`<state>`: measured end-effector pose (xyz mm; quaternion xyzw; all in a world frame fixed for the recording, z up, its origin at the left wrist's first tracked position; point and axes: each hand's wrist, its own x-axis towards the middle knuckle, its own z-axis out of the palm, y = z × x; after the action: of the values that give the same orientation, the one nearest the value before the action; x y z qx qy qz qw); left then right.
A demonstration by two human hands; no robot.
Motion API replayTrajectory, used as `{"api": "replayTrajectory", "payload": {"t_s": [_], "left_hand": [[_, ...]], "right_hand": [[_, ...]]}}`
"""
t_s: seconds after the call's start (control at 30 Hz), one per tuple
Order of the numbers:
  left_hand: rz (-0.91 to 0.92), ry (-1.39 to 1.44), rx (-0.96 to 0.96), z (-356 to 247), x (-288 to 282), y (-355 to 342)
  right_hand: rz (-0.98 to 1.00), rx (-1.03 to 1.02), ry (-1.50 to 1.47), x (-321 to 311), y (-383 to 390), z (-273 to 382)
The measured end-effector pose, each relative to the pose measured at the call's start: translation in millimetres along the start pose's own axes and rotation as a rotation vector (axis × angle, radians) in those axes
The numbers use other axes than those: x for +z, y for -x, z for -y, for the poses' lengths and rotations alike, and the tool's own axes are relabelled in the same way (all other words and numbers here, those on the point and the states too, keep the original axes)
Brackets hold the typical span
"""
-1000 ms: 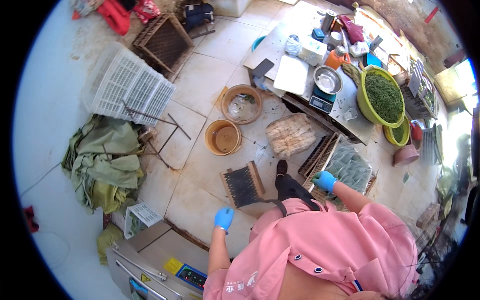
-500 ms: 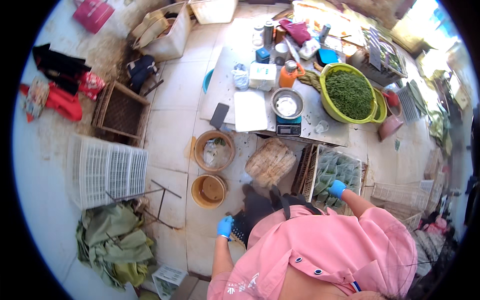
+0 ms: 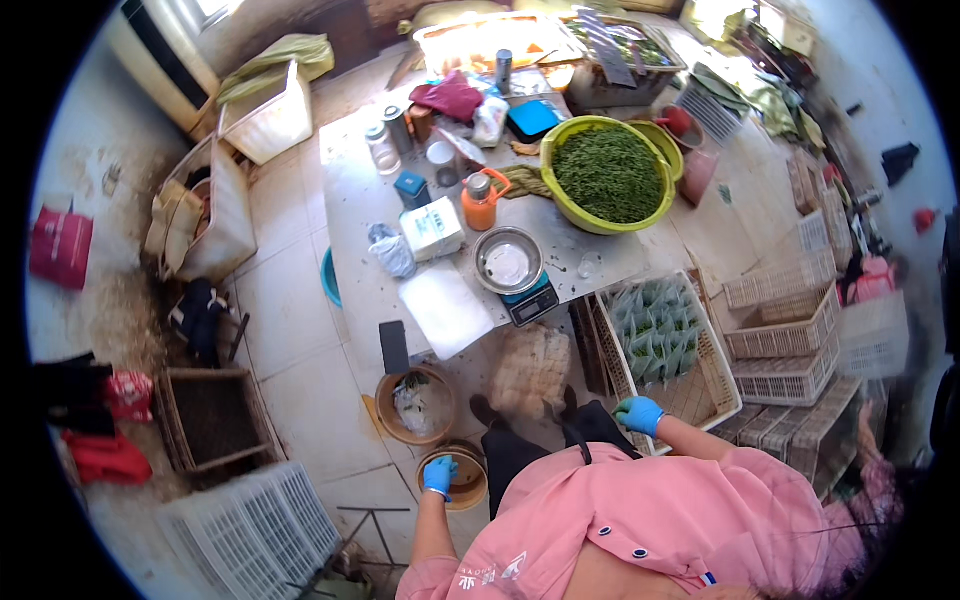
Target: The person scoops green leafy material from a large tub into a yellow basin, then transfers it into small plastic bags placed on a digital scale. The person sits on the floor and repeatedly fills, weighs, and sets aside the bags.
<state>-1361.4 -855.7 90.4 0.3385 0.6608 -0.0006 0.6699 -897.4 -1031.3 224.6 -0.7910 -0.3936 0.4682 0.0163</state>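
Observation:
My left hand (image 3: 439, 475), in a blue glove, hangs over the tan bucket (image 3: 468, 492); its fingers look curled, and nothing shows in them. My right hand (image 3: 641, 414), also blue-gloved, is closed at the near left rim of a cream plastic crate (image 3: 722, 372). Clear bags of green leaves (image 3: 655, 335) stand in rows in the far part of that crate. Between my feet and the table lies a worn, pale brown block (image 3: 531, 370). A brown basin (image 3: 440, 428) with a clear plastic bag in it sits beyond the bucket.
The table (image 3: 350, 190) carries a digital scale (image 3: 533, 304) under a steel bowl (image 3: 508, 262), an orange jug (image 3: 480, 205), a phone (image 3: 394, 347) at its edge and a yellow-green tub (image 3: 560, 205) of green leaves. Stacked crates (image 3: 785, 370) stand right; a white crate (image 3: 260, 530) stands left.
The view has turned and shifted. My left hand has come away from a black dotted thing by my side to above the bucket. My right hand has moved from the bags to the crate's near corner.

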Motion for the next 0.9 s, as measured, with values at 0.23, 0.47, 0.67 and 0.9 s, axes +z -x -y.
{"api": "replayTrajectory", "payload": {"t_s": [0.23, 0.47, 0.67, 0.9], "left_hand": [[0.003, -0.398, 0.221, -73, -12, -60], [0.066, -0.041, 0.148, -159, 87, -49], [0.2, -0.02, 0.055, -184, 188, -13], [0.134, 0.037, -0.162, -143, 219, -52]], "right_hand": [[-0.101, 0.122, -0.173, 12, 6, -12], [-0.277, 0.056, -0.128, -41, -37, -53], [-0.379, -0.034, -0.233, -140, -97, -75], [-0.155, -0.057, -0.071, -110, -131, -81]]}}
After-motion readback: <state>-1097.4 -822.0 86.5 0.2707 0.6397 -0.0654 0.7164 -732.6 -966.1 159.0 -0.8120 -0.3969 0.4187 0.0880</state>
